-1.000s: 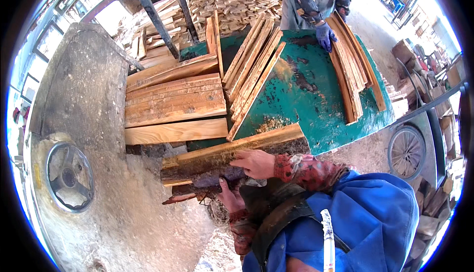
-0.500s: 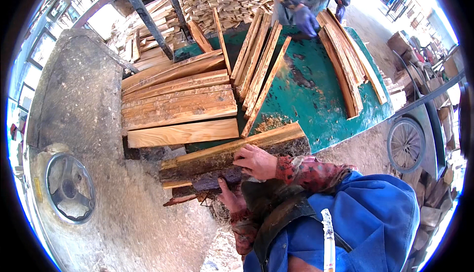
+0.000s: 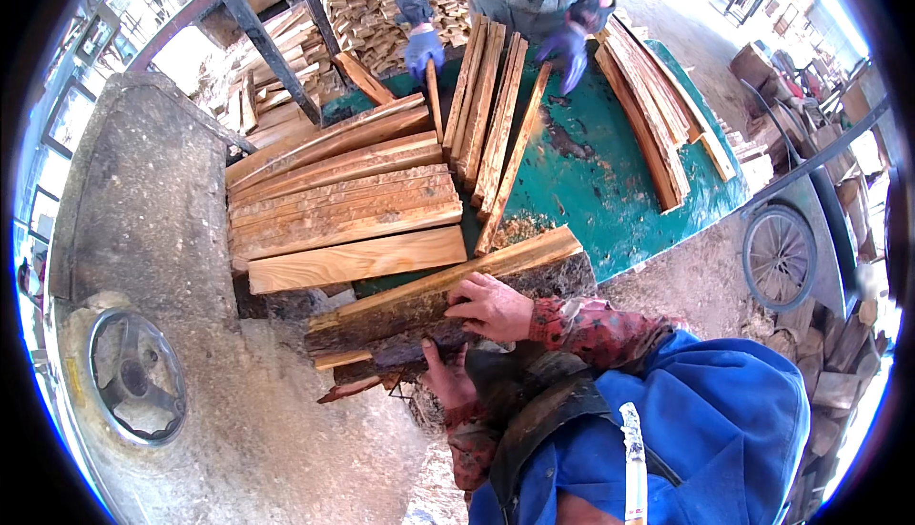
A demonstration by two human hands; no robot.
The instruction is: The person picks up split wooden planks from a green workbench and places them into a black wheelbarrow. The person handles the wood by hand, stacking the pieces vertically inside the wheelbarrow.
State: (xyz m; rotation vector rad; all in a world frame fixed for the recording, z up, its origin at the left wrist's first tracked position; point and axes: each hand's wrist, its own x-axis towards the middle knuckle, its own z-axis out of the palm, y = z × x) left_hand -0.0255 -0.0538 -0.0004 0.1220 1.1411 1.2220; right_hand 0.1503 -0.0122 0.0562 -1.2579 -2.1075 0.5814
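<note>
Green-painted surface ahead. On my feed: long dark-barked, pale-edged wooden slab, under the right hand, just ahead of the left hand; long axis left to right, right end farther off. Right fingers bent onto bark; left thumb at near side, other fingers hidden. I can't tell either grip. Orange-brown wooden boards beyond.

Touching the right grip is a long brown bark-faced timber; beyond, narrow tan wooden strips lie on a green desk.
</note>
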